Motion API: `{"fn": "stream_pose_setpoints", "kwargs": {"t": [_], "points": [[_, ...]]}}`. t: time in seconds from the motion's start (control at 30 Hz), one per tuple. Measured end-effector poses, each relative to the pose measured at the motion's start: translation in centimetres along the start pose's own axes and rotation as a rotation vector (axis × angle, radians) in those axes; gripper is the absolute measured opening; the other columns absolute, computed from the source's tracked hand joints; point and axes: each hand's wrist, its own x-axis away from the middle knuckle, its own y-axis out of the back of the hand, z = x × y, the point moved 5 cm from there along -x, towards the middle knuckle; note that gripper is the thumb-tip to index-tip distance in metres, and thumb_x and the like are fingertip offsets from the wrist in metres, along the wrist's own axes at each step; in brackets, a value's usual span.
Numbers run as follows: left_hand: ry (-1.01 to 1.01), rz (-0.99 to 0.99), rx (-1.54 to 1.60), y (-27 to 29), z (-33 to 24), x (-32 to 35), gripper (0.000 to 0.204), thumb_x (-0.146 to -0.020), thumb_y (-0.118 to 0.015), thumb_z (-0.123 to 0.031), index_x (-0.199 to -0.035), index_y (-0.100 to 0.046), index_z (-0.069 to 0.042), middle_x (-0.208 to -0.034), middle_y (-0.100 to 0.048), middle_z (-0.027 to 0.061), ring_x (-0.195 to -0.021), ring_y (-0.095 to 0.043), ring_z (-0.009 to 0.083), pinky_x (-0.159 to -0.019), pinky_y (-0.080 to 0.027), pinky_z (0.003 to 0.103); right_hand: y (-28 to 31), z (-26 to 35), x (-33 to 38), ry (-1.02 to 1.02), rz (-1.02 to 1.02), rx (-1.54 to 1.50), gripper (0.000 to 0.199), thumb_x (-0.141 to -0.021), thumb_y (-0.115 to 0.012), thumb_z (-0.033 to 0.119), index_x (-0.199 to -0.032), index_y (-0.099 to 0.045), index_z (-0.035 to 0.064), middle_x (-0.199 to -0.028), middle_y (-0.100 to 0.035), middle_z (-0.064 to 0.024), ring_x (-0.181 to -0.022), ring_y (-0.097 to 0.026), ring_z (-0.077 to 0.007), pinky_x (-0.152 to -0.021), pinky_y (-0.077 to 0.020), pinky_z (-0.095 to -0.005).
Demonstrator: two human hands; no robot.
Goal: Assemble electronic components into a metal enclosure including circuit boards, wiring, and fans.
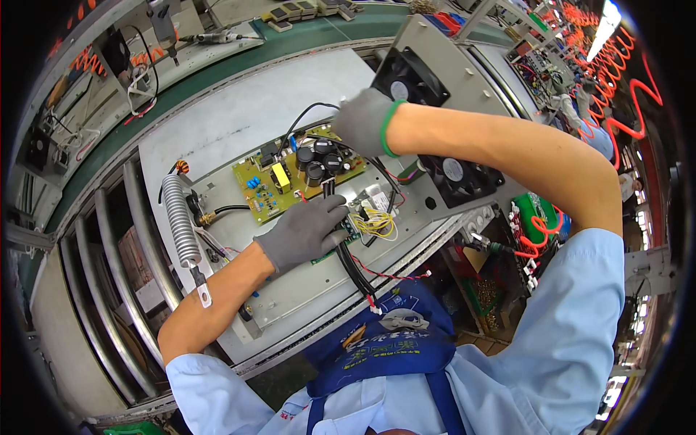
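Observation:
A metal chassis (279, 301) lies in front of me with a populated circuit board (250, 192) on it. My left hand (304, 232), in a grey glove, reaches over the board's near edge. Its thumb and fingers close round a bundle of black cables (351, 268) that runs toward my apron. My right hand (366, 123), gloved with a green cuff, is curled above the board's far right corner. A thin black cable (308, 111) loops up to it; its fingertips are hidden. Yellow wires (377, 223) lie coiled beside my left hand.
Two black fans (453, 170) sit on a panel at the right. A coiled spring-like cord (180, 217) with a metal lug hangs left of the chassis. Steel rollers (116, 232) lie farther left. Red coiled hoses (638, 101) and a green bin (535, 217) are on the right.

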Motion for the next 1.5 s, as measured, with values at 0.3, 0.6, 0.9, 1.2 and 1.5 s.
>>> {"fn": "stream_pose_setpoints", "kwargs": {"t": [0.3, 0.6, 0.9, 1.2, 1.5], "points": [[-0.042, -0.307, -0.219, 0.5, -2.1, 0.3, 0.041, -0.087, -0.068, -0.024, -0.118, -0.058, 0.001, -0.127, -0.058, 0.0190, -0.099, -0.065, 0.0355, -0.079, -0.056, 0.044, -8.9, 2.4, 8.2, -0.037, 0.265, 0.216, 0.029, -0.091, -0.062, 0.031, -0.111, -0.077, 0.0149, -0.120, -0.071, -0.0088, -0.124, -0.060, -0.0274, -0.120, -0.0198, -0.0572], [-0.075, -0.392, -0.353, 0.0, -1.4, 0.2, 0.040, -0.082, -0.073, -0.016, -0.117, -0.062, 0.001, -0.124, -0.062, 0.0203, -0.102, -0.065, 0.0375, -0.084, -0.056, 0.044, -10.6, 2.0, 9.5, -0.216, -0.076, 0.036, 0.033, -0.095, -0.055, 0.020, -0.118, -0.072, 0.0039, -0.119, -0.071, -0.0132, -0.125, -0.058, -0.0309, -0.123, -0.0145, -0.0517], [-0.085, -0.559, -0.471, 0.9, -2.9, -0.5, 0.027, -0.083, -0.069, -0.015, -0.107, -0.066, -0.003, -0.112, -0.064, 0.0121, -0.095, -0.061, 0.0314, -0.083, -0.052, 0.043, -10.5, 3.2, 9.3, -0.227, -0.066, 0.307, 0.046, -0.097, -0.050, 0.029, -0.134, -0.063, 0.0036, -0.141, -0.058, -0.0183, -0.142, -0.041, -0.0395, -0.123, -0.0094, -0.0596], [0.098, -0.472, -0.361, 1.1, -2.5, -9.1, 0.030, -0.088, -0.062, -0.008, -0.118, -0.065, -0.005, -0.112, -0.064, 0.0156, -0.104, -0.060, 0.0363, -0.089, -0.049, 0.047, -12.9, 2.4, 6.7, -0.372, -0.493, -0.046, 0.030, -0.093, -0.053, 0.016, -0.113, -0.068, 0.0004, -0.108, -0.069, -0.0147, -0.111, -0.059, -0.0308, -0.117, -0.0276, -0.0526], [0.351, 0.155, -0.483, -0.3, 2.6, -14.6, 0.022, -0.082, -0.067, -0.024, -0.101, -0.073, -0.016, -0.097, -0.069, 0.0176, -0.095, -0.065, 0.0404, -0.084, -0.052, 0.051, -13.6, 4.1, 8.3, -0.443, -1.130, -0.296, 0.016, -0.081, -0.055, 0.003, -0.088, -0.067, -0.0055, -0.094, -0.066, -0.0205, -0.104, -0.062, -0.0345, -0.108, -0.0409, -0.0465]]}}
